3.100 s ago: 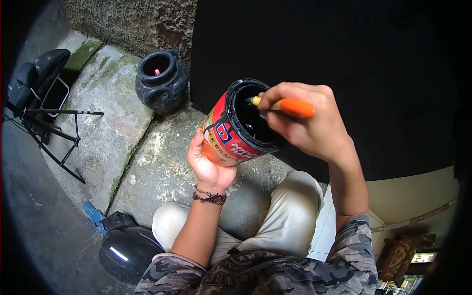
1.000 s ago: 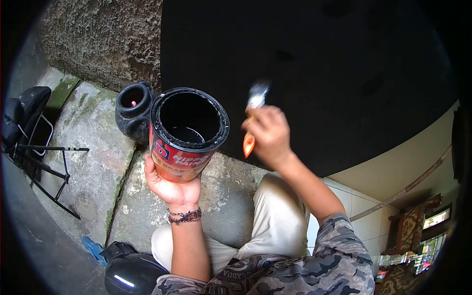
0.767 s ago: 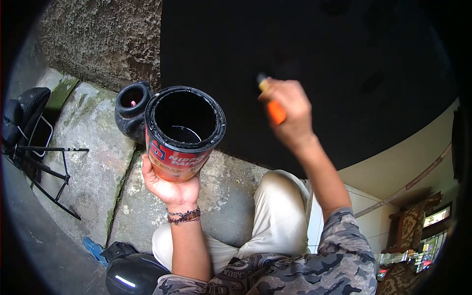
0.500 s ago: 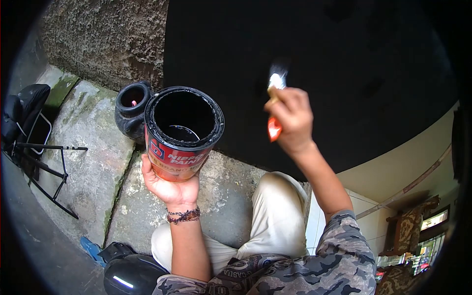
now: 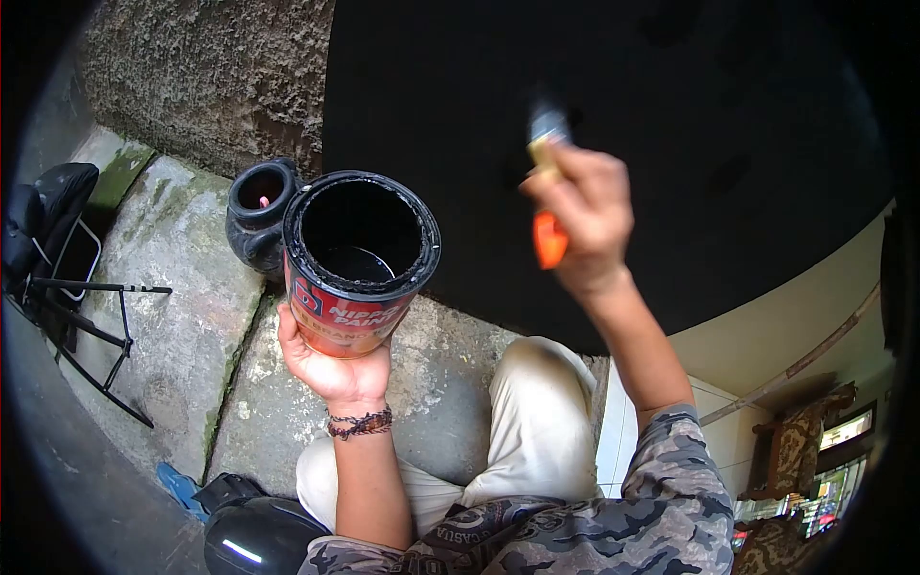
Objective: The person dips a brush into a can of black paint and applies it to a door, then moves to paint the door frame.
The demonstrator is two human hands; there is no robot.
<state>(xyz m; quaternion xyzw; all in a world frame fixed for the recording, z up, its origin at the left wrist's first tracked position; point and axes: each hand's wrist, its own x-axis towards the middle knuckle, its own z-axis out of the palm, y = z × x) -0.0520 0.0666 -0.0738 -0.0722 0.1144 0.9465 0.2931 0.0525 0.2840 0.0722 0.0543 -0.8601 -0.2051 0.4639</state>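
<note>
**Brush at the black wall, can held up beside it**

My right hand [image 5: 589, 216] is closed around a paintbrush [image 5: 549, 241], fingers pinching the shaft so that the orange handle end hangs below the knuckles. The metal ferrule and blurred bristles point up against the black-painted wall [image 5: 671, 77]. My left hand [image 5: 331, 364], with a beaded bracelet [image 5: 359, 422] at the wrist, cups the base of an open paint can [image 5: 350, 307] from below, holding it off the ground and left of the brush.

Under the can lie worn concrete slabs [image 5: 172, 287] with green moss in the seams, and behind them a rough plastered wall [image 5: 211, 77]. A small black pot [image 5: 251, 220] stands on the slab just behind the can. A folding stand [image 5: 91, 307] sits further left.

The can has a red and orange label. Its rim and inside are coated black, and a shallow pool of black paint shows at the bottom.
</note>
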